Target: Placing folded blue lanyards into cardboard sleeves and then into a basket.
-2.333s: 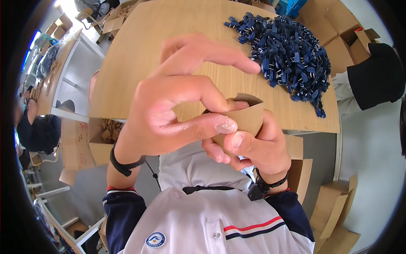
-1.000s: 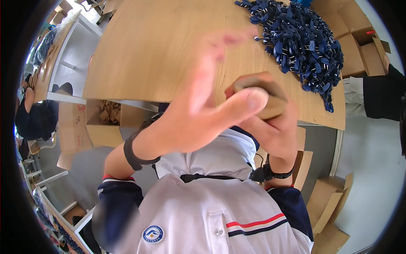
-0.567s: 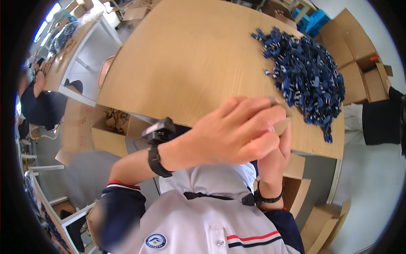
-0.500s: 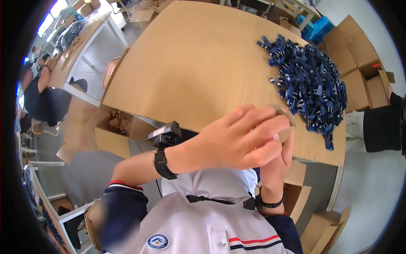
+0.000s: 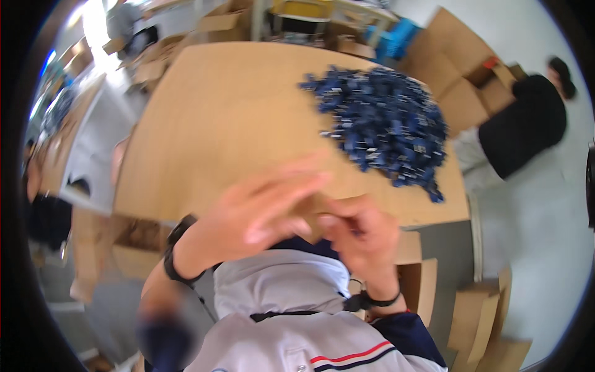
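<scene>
In front of my waist, at the table's near edge, my two hands are close together and smeared by motion. My left hand (image 5: 263,201) has its fingers stretched out toward the right, thumb apart from them. Facing it, my right hand (image 5: 365,235) is closed, its thumb and fingers pinching a small brown piece (image 5: 314,217) that looks like cardboard. That piece lies between the two hands; blur hides its exact shape and whether the left hand touches it. Beyond the hands, a heap of dark blue strap-like pieces (image 5: 390,124) with pale and shiny bits covers the table's right part.
The wooden table (image 5: 204,111) spreads out ahead. An open box (image 5: 139,242) of brown scraps stands by its near left edge. More cardboard boxes (image 5: 477,316) lie low at the right. Beyond the heap, a person in black (image 5: 524,127) bends near a large open carton (image 5: 455,74).
My hands have moved left and drawn apart. The left fingers, bent over the right hand before, are now stretched out. The view has shifted, and the person in black shows more fully.
</scene>
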A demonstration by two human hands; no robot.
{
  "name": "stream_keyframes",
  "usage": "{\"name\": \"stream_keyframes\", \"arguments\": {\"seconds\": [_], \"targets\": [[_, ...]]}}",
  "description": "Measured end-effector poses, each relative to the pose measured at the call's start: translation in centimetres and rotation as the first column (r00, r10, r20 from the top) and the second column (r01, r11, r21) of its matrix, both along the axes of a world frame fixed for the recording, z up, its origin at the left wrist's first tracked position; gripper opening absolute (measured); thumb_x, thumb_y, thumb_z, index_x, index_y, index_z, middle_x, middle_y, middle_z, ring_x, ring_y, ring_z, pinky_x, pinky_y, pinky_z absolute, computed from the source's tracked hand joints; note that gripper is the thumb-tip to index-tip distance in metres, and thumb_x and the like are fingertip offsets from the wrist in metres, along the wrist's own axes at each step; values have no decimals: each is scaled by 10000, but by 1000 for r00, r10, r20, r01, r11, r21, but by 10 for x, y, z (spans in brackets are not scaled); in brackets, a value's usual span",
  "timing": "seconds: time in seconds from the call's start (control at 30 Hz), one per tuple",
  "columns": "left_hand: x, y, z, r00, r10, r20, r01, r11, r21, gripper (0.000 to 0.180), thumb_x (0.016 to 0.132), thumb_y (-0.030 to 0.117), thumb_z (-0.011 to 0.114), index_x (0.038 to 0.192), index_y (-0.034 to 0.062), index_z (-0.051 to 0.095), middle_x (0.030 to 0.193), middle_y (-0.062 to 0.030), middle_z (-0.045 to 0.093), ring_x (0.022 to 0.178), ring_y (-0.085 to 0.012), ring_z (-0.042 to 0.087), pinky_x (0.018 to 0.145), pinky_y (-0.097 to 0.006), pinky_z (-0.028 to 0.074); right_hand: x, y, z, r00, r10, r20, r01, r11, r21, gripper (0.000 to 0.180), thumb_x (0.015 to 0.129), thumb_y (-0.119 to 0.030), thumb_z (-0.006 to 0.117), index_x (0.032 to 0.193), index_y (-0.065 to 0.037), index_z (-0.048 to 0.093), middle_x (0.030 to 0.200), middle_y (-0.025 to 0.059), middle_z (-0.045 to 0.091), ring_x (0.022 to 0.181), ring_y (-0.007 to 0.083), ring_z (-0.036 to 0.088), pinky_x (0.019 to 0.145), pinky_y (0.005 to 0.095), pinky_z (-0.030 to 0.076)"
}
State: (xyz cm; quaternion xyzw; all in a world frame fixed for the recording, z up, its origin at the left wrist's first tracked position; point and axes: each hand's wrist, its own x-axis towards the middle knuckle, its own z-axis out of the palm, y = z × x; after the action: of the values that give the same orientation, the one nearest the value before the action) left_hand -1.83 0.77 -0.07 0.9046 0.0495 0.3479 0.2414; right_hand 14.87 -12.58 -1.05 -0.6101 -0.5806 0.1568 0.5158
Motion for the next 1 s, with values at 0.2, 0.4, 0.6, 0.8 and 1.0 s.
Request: {"name": "stream_keyframes", "arguments": {"seconds": [0.2,0.4,0.6,0.8,1.0], "targets": [[8,-16,22,986,31,-165,-150,597,-788,171,951,123,590,998,-18,675,911,-67,685,637,-104,648,568,-211,527,6,16,7,713,-136,687,-188,908,375,390,621,50,717,999,26,623,925,123,655,688,224,636,612,326,536],[25,-33,-9,952,226,205,34,589,-808,181,959,58,548,1053,-55,652,942,-98,684,762,-148,668,686,-233,545,1,21,-4,927,-120,354,-39,911,411,410,684,93,754,1076,7,671,848,120,675,595,152,594,479,225,447],[63,-55,-40,693,445,567,-181,869,-461,175,900,-69,573,1039,-29,672,919,-116,713,717,-95,649,637,-197,507,-23,23,-12,953,-301,35,253,852,458,174,778,-5,752,929,39,679,747,125,680,529,113,567,474,220,444],[38,-47,-33,873,334,355,-67,803,-592,189,949,68,572,1022,-94,635,973,-166,690,726,-166,682,637,-264,569,13,11,-6,971,-154,185,91,946,310,291,746,47,708,1031,2,672,764,103,671,575,138,569,516,230,438],[33,-66,-52,938,124,323,298,184,-937,198,978,100,528,1025,-54,644,800,-113,680,713,-146,694,632,-232,553,23,19,-39,970,122,212,-128,992,18,346,584,-14,758,910,-2,642,770,121,625,661,252,623,569,304,470]]}}
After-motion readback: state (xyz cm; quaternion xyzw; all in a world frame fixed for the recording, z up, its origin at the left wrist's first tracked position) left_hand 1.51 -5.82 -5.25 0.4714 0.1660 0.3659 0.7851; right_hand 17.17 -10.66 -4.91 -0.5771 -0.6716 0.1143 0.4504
